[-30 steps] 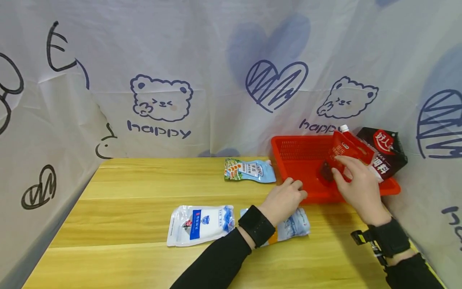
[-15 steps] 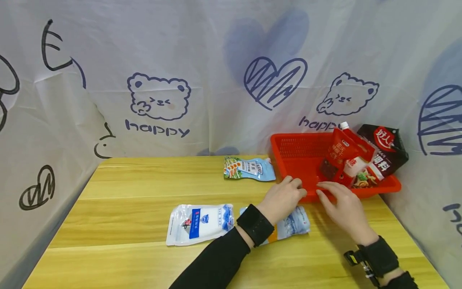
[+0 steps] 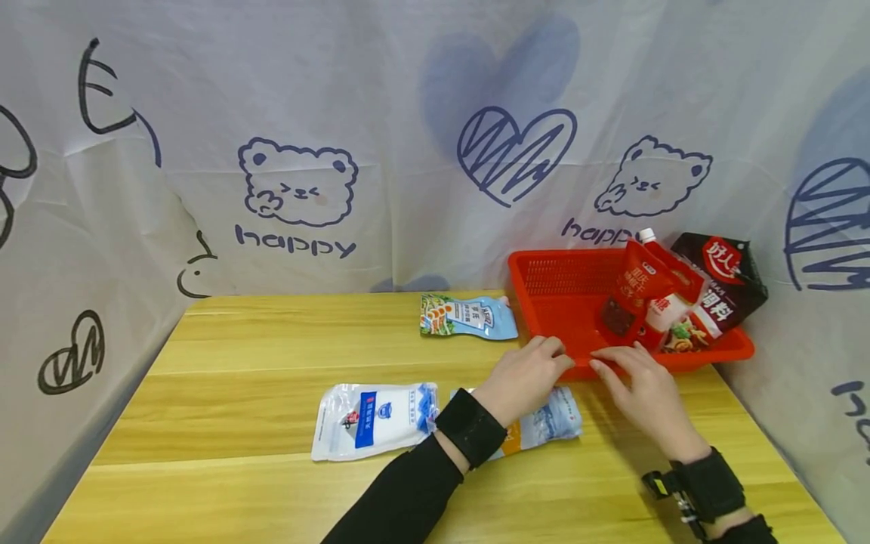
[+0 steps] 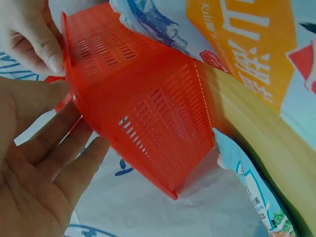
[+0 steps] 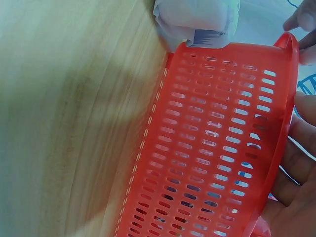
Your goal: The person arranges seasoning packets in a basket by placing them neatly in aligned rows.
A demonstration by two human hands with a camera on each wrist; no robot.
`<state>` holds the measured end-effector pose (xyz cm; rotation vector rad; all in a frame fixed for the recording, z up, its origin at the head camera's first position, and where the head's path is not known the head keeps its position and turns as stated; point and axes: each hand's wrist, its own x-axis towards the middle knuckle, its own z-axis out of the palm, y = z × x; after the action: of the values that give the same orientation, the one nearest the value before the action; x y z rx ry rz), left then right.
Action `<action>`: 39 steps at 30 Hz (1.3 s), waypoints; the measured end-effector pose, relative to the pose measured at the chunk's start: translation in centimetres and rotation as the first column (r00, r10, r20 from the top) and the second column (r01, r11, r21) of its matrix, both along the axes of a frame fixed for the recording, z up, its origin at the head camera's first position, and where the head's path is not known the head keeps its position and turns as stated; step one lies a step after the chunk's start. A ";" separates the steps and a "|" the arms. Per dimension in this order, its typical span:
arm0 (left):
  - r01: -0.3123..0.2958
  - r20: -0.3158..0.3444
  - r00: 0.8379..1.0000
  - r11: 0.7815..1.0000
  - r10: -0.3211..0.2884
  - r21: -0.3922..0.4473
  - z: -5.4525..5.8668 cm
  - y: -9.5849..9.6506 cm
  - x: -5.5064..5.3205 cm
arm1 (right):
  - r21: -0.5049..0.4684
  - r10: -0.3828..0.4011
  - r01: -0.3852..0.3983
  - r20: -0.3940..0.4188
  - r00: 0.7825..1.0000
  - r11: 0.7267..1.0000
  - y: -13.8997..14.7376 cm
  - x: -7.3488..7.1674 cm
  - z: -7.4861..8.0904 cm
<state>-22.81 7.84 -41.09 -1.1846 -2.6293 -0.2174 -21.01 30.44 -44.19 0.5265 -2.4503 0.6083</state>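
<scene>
The red plastic basket (image 3: 544, 261) stands at the table's back right. My left hand (image 3: 526, 378) holds its rim near the front left corner; in the left wrist view the thumb and fingers meet at that rim. Close beside it, my right hand (image 3: 649, 397) pinches the front rim, its fingers (image 5: 298, 160) along the edge in the right wrist view. Leaning in the basket's right part are a red pouch (image 3: 635, 287) with a dark lower window, a white-capped red pouch (image 3: 688, 281) and a black-and-red seasoning bag (image 3: 730, 279).
A blue-and-orange bag (image 3: 553, 419) lies under my left wrist, partly hidden. To its left is a white-and-blue bag (image 3: 390, 423). A light-blue sauce pouch (image 3: 476, 317) lies left of the basket. A printed cloth (image 3: 401, 181) hangs behind the table.
My right hand has left the red pouch in the basket and come down and left to the front rim. My left hand has barely moved.
</scene>
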 end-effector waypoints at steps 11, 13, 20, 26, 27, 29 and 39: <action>0.007 -0.082 0.997 0.972 0.013 0.233 2.7 -5.1 0.3 | -0.017 0.004 -0.005 -0.003 1.000 1.000 -0.3 0.1 -0.3; 0.003 -0.085 0.996 0.962 0.021 0.272 3.2 -6.4 0.3 | -0.017 -0.004 0.004 0.015 1.000 1.000 -0.3 0.2 -0.3; -0.042 -0.056 0.996 0.931 0.067 0.362 4.5 -11.1 0.6 | -0.015 -0.009 0.010 0.038 0.999 1.000 -0.3 0.2 -0.6; -0.091 0.007 0.995 0.924 0.095 0.372 4.7 -15.1 0.7 | -0.036 -0.003 0.004 0.013 1.000 0.999 -0.3 0.2 -0.4; -0.098 0.017 0.995 0.923 0.099 0.371 4.7 -15.7 0.7 | -0.039 -0.005 0.006 0.014 1.000 0.999 -0.2 0.2 -0.3; -0.122 0.047 0.993 0.923 0.112 0.366 4.5 -16.8 0.7 | -0.038 -0.010 0.011 0.019 1.000 0.999 -0.1 0.3 -0.3; -0.280 0.206 0.950 0.933 0.235 0.226 1.7 -22.2 1.9 | -0.019 -0.014 0.014 0.020 1.000 1.000 -0.1 0.1 -0.5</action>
<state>-20.86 -14.32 -39.38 -0.7575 -2.7667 -0.6112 -20.91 30.38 -44.67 0.4975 -2.4625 0.6342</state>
